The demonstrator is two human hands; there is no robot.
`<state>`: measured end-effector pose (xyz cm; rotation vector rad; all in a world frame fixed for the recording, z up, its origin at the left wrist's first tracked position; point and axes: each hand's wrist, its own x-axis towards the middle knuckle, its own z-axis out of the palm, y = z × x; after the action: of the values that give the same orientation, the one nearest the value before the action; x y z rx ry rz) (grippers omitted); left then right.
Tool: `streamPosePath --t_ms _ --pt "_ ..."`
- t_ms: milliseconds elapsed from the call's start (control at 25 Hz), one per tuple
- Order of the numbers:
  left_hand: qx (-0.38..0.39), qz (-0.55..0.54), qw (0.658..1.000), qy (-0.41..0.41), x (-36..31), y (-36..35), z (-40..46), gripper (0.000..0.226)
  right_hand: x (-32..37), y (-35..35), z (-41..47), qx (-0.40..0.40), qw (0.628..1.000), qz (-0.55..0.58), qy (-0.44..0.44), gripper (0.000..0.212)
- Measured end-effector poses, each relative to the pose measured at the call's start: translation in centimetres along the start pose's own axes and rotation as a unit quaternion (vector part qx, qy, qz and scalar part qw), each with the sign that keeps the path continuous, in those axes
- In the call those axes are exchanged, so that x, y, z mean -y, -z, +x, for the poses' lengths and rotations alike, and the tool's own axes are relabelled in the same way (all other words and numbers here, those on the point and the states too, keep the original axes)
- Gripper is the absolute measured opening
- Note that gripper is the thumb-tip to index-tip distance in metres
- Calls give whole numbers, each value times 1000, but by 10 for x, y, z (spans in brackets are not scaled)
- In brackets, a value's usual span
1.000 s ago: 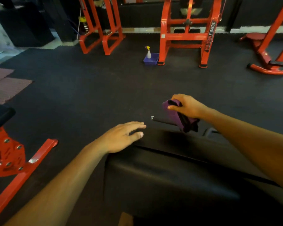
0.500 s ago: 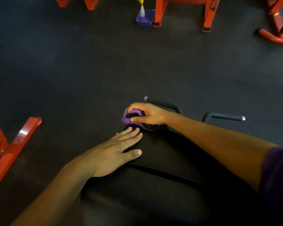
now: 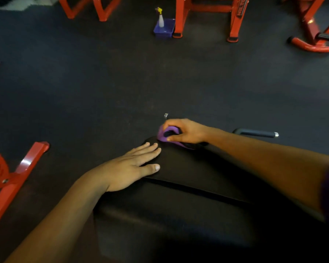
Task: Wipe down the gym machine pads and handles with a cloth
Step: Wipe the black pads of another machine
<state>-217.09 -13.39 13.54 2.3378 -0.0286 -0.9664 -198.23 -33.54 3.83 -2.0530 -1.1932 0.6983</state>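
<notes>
At the left edge a red machine frame [image 3: 17,173] is seen, one bar running from the near left up to its capped end. The left hand [image 3: 129,168] is laid flat on the black pad [image 3: 188,177], fingers straight and together, pointing toward the far right, with the thumb spread to the near side. The pad is a dark, smooth, slightly glossy cushion; its long axis runs from the near side away toward the far end, where its rounded edge lies just beyond the fingertips. A seam crosses it from left to right, dividing the far section from the nearer one.

At the pad's far edge a purple cloth [image 3: 164,134] is bunched and gripped by the right hand [image 3: 186,131], whose fingers are curled over it and thumb pressed beneath. The cloth is touching the pad's far rim. Just beyond the knuckles the metal-capped tip of a handle [image 3: 166,116] is visible. To the right a second dark handle [image 3: 258,133] lies horizontally, its capped end pointing right.

Far off, a spray bottle [image 3: 160,19] stands in a blue tub [image 3: 164,31] beside orange-red frames [image 3: 207,16].
</notes>
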Motion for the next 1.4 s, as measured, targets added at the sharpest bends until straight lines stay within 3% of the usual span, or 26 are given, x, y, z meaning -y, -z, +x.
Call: streamPosePath --t_ms 160,400,520,600,680,760,880,1040,1240,1400 --pt "-6 -8 1000 9 -2 1 -4 66 26 -12 37 20 1000 7 -4 22" --pt "15 21 1000 8 -8 5 -1 61 -17 31 -61 55 994 -84 -34 24" --pt "43 65 997 18 -16 6 -1 62 -7 55 -92 -26 995 -82 -49 22" --pt "66 118 990 46 -27 10 -1 63 2 78 -116 -116 989 -76 -53 35" --pt "59 204 974 76 -44 18 12 63 0 97 -153 -145 982 -75 -90 55" --pt "17 262 964 51 -69 19 33 62 -17 95 -191 -125 973 -104 -160 61" --pt "17 232 971 -52 -96 -12 63 68 -41 57 -228 -86 967 -84 -226 38" --pt "92 231 967 -62 -88 -32 84 66 -44 39 -200 -46 977 -53 -202 31" --pt "98 242 964 -53 -82 -30 90 68 -26 24 -122 -16 987 -46 -155 35" --pt "85 242 965 -54 -82 -31 90 67 -34 35 -161 -12 991 -62 -116 43"
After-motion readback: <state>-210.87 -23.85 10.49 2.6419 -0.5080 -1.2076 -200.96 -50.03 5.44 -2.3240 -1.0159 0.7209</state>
